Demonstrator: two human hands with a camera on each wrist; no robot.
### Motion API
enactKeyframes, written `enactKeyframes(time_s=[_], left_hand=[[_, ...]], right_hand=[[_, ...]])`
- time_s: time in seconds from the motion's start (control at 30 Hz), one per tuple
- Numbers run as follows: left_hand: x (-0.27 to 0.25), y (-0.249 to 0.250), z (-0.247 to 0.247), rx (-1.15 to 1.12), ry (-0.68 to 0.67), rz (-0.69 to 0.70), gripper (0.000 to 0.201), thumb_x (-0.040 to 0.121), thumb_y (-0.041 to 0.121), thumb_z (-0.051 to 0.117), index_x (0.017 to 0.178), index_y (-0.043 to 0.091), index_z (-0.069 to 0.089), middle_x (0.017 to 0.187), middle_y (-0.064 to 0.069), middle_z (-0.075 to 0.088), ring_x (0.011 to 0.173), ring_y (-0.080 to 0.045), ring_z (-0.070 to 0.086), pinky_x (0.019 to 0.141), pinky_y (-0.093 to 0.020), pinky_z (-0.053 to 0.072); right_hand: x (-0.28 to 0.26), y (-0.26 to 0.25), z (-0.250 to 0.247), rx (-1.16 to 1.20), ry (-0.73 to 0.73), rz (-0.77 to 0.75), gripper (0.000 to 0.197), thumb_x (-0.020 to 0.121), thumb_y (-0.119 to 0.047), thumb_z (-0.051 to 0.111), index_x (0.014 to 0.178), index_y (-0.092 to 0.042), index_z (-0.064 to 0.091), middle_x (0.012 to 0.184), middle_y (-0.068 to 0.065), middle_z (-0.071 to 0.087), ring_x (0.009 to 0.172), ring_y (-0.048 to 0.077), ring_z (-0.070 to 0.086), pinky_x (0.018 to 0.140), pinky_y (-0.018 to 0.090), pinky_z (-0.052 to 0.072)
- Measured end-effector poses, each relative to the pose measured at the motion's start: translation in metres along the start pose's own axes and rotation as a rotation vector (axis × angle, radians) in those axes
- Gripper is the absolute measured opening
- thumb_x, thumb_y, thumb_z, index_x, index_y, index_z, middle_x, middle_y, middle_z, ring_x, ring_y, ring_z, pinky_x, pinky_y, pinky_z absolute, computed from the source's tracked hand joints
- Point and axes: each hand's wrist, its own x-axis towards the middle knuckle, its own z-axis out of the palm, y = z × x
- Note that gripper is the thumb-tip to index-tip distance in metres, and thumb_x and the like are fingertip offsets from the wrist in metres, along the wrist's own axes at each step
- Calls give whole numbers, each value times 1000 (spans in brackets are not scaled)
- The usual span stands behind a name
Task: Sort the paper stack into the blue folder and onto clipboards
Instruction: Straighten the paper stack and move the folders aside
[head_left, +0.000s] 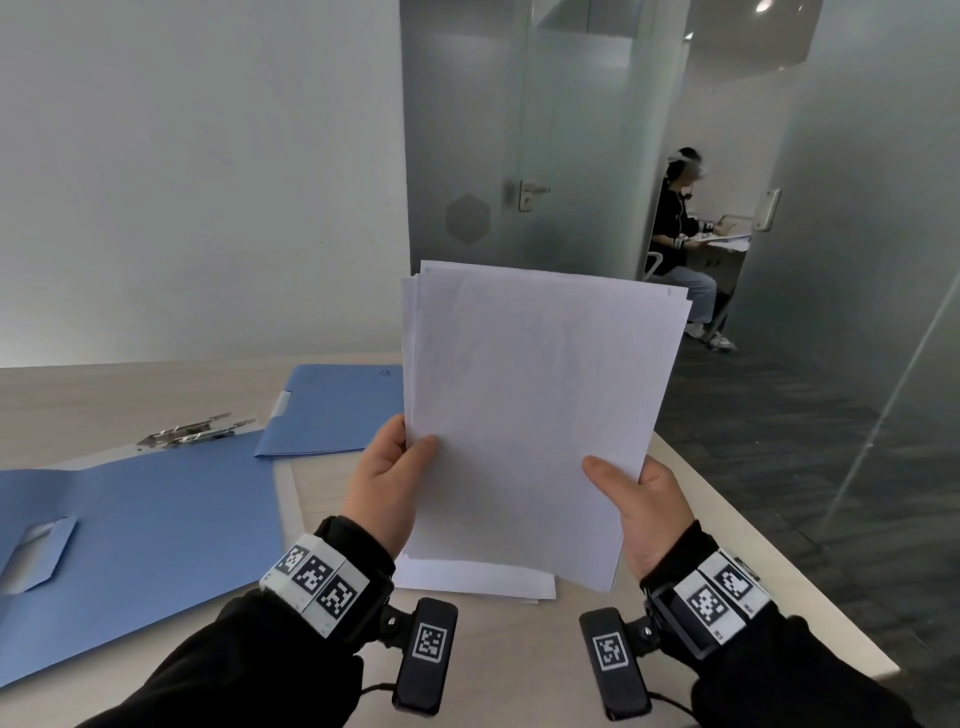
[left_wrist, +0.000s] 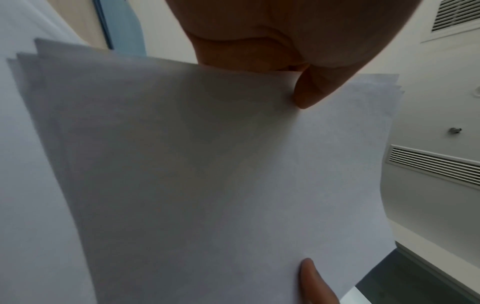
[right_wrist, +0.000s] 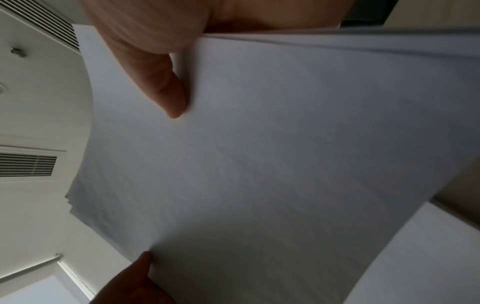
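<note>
Two folders lie at the left: an open folder (head_left: 140, 530) nearest, a shut one (head_left: 332, 410) beyond, with clipboard clips (head_left: 197, 428) between them, likely laid out to receive sheets. Over the table (head_left: 519, 660) the left hand (head_left: 384, 483) and right hand (head_left: 644, 509) pinch the stack's (head_left: 535, 415) lower corners, thumbs in front, probably to square it. Its long axis stands nearly upright, tilted away. More sheets (head_left: 478, 584) lie beneath.
</note>
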Motion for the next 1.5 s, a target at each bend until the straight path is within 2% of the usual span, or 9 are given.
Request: enactKeyframes(time_s=[0.27,0.63,0.8,0.87,1.0,1.17,1.33,1.43,1.5], left_hand=[[-14,-13,-3,73,-38,-50,26,95,8,53,115,18,65,108,0,74,102,-17,69,87,-33,52],[-14,-24,-7,130,-13,-177,18,92,28,55,99,27,72,101,-1,76,99,-24,69,95,-50,51],[-21,-9,-29,110,40,-136,20,98,16,50,97,19,70,91,0,76,88,-21,69,84,-39,54],[-23,-2,-47,96,110,-137,19,97,15,51,94,17,70,88,0,75,85,-20,67,80,-36,53],[-27,9,-99,30,279,-192,19,96,15,52,94,19,71,95,-7,75,86,-26,67,85,-45,52],[-47,19,-174,81,390,-283,16,95,15,53,102,14,67,105,-15,74,89,-31,69,88,-48,55],[-83,32,-244,87,500,-393,17,96,15,50,107,11,62,98,-15,70,78,-26,67,67,-34,54],[-112,36,-282,60,631,-429,17,96,16,49,109,11,60,98,-13,68,84,-27,67,71,-38,53],[-131,37,-303,13,725,-445,16,96,13,49,106,7,60,95,-14,64,83,-28,65,67,-36,50]], right_hand=[[-5,15,-1,-39,1,56,12,88,-5,65,90,-10,75,89,11,77,84,27,73,75,38,56],[-9,14,5,-57,15,80,9,87,-6,67,87,-10,76,87,11,78,81,28,73,77,40,57],[-10,11,28,-74,-74,82,18,89,-7,65,82,-14,79,92,12,78,87,29,73,81,43,56],[-11,11,45,-105,-144,82,17,91,-8,62,88,-13,78,95,11,78,90,29,73,81,43,56],[-15,26,88,-254,-296,50,18,96,-15,56,104,-18,72,104,-1,77,100,18,72,90,38,54],[-21,51,159,-353,-459,77,19,98,-19,53,102,-25,70,102,-9,77,98,10,72,89,31,54],[-14,86,224,-340,-492,202,17,95,-14,57,93,-19,73,96,0,79,95,25,73,93,45,54],[-4,104,256,-372,-463,246,16,92,-11,59,84,-14,72,89,3,77,93,31,71,94,48,54],[5,113,276,-432,-469,253,16,91,-10,59,80,-14,71,89,6,76,93,33,71,93,49,54]])
